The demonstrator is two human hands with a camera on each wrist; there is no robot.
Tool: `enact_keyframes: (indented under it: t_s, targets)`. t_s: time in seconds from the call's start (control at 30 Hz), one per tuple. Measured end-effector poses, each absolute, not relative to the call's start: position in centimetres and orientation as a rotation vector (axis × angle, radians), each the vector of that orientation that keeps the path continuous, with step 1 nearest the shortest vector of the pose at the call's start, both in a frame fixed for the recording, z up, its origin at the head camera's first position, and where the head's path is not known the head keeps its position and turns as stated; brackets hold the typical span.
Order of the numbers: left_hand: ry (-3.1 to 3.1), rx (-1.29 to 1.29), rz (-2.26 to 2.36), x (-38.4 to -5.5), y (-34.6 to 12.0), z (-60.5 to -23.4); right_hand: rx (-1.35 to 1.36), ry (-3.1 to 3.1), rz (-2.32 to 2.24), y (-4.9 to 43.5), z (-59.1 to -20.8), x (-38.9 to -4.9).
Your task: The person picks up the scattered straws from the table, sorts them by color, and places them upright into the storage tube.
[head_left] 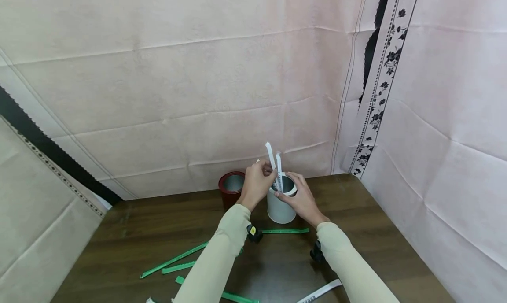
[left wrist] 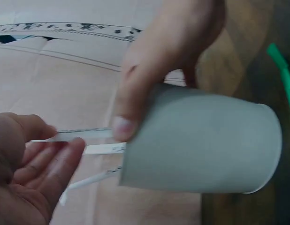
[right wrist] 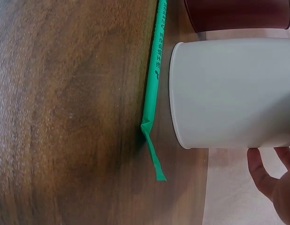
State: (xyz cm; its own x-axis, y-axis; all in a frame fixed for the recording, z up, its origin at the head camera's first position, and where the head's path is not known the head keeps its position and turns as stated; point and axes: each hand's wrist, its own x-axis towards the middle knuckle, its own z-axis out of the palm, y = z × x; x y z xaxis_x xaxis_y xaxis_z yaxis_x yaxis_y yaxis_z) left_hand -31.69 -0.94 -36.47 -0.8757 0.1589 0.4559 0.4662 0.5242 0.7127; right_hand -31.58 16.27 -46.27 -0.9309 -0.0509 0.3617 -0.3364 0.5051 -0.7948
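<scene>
My left hand (head_left: pixel 257 184) is over the mouth of a white cup (head_left: pixel 281 210) and pinches a slim white paper-wrapped straw (left wrist: pixel 84 134) between thumb and fingers. Two more white wrapped straws stick out of the cup beside it, leaning apart. My right hand (head_left: pixel 303 201) grips the cup at its rim, thumb at the front and fingers round the far right side. In the left wrist view the right thumb presses on the cup's rim, close to the straws. The cup stands upright on the table. Its inside is mostly hidden by the hands.
A dark red cup (head_left: pixel 228 198) stands left of the white one. One green wrapped straw (right wrist: pixel 154 79) lies before the white cup. Several more green straws (head_left: pixel 174 260) lie front left, partly under my left sleeve. A white wrapped straw (head_left: pixel 318 291) lies near the right forearm. Cloth hangs behind the wooden table.
</scene>
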Motion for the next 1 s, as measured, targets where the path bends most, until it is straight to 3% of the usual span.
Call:
enact_keyframes:
  t_s: [0.23, 0.6, 0.83, 1.0]
  targets:
    - [-2.525, -0.365, -1.288, -29.0, -3.0, -38.4, 0.337, -2.453, 1.384, 15.9, -46.3, -31.9]
    - [-2.877, -0.827, -1.551, -20.4, -6.5, -44.5, 0.341, -2.422, 1.367, 16.4, -45.7, -32.4]
    - [-3.007, -0.779, -1.762, -14.9, -4.8, -47.3, 0.343, -2.420, 1.345, 16.8, -45.8, -32.5]
    - [-3.204, -0.697, -1.367, -13.2, -2.3, -48.9, 0.333, -2.447, 1.341, 16.7, -46.2, -32.3]
